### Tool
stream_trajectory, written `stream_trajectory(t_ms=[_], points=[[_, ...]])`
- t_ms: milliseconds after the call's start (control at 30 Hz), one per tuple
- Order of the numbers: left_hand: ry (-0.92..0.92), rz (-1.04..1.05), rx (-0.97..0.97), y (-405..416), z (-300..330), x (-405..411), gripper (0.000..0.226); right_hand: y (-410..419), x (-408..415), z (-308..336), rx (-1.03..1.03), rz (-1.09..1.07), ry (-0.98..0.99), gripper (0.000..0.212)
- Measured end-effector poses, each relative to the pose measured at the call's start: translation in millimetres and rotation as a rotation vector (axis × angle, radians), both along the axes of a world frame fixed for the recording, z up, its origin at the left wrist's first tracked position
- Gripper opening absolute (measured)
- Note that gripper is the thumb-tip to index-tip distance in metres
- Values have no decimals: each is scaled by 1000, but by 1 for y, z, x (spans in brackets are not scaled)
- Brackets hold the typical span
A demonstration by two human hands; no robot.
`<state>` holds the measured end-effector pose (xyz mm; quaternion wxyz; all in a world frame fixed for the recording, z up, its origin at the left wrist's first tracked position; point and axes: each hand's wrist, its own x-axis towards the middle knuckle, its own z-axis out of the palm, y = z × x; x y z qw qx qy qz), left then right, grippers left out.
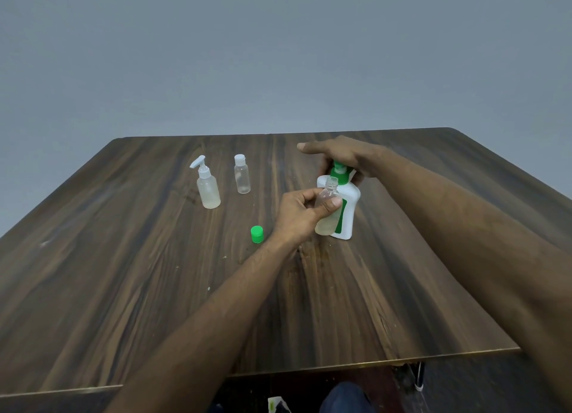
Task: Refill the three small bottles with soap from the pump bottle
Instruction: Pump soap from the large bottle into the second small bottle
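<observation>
my view: dark wood-grain table (123,289), white pump bottle (348,214) standing, small spray-top bottle (208,186), small flip-cap bottle (241,177), loose green cap (257,234)

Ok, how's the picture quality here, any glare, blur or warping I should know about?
Head view: soft, even light, with only faint shadows on the wooden table and no strong glare. The wide lens warps the edges, so the table's far edge bows. The clear bottle in the left hand is slightly soft against the white pump bottle; the green cap reads crisply.
</observation>
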<state>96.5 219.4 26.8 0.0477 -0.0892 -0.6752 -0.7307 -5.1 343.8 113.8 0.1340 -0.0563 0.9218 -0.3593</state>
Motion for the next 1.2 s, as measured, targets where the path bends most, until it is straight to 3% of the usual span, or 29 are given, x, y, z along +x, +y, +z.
stream_trajectory(t_ms=[200, 367, 567, 833, 1200], points=[[1, -4, -8, -1, -1, -1, 21, -2, -3, -7, 16, -34, 43, 62], [0, -4, -24, 0, -3, -2, 22, -2, -2, -8, 6, -35, 54, 68], [1, -4, -20, -3, -2, -3, 22, -2, 3, 1, -5, -22, -7, 90], [-6, -2, -30, -1, 0, -2, 24, -3, 2, -7, -8, -39, 56, 75], [10, -4, -23, -4, 2, -3, 21, -1, 3, 3, 20, 12, -10, 90]])
